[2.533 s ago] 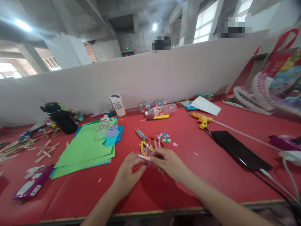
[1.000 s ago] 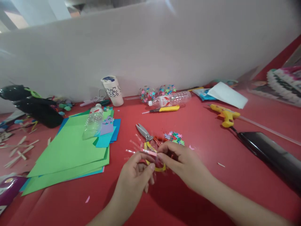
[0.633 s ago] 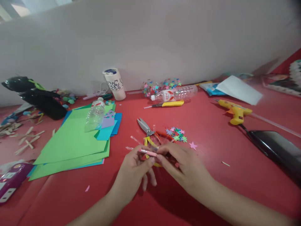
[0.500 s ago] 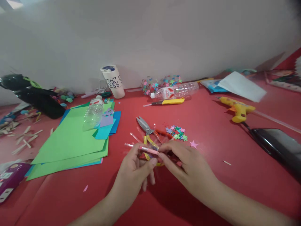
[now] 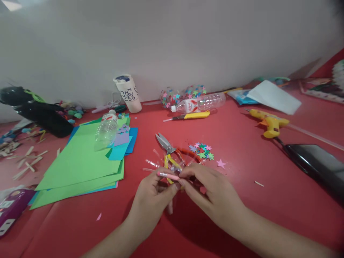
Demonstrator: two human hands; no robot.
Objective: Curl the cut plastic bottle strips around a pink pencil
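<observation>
My left hand (image 5: 150, 197) and my right hand (image 5: 212, 193) are close together above the table. Between their closed fingertips is a pink pencil (image 5: 172, 177) with a metal band and eraser end pointing left; its other end is hidden by my right fingers. Clear plastic strips (image 5: 152, 164) fan out around and beneath my hands; whether the fingers also pinch one, I cannot tell. Just beyond lie scissors (image 5: 164, 143) with red-orange handles, partly covered, and a yellow-handled tool (image 5: 174, 163). Small foam stars (image 5: 202, 151) are piled by my right hand, one pink star (image 5: 221, 164) apart.
Green and blue sheets (image 5: 80, 161) lie left, under a clear bottle (image 5: 106, 132). At the back are a white tumbler (image 5: 129, 94), another bottle (image 5: 204, 103) and a yellow cutter (image 5: 197, 115). A yellow glue gun (image 5: 271, 125) and a black phone-like object (image 5: 314, 161) sit right.
The pencil has turned slightly in my fingers and sits a little lower. My left fingers have curled in more beneath it. The view has shifted slightly.
</observation>
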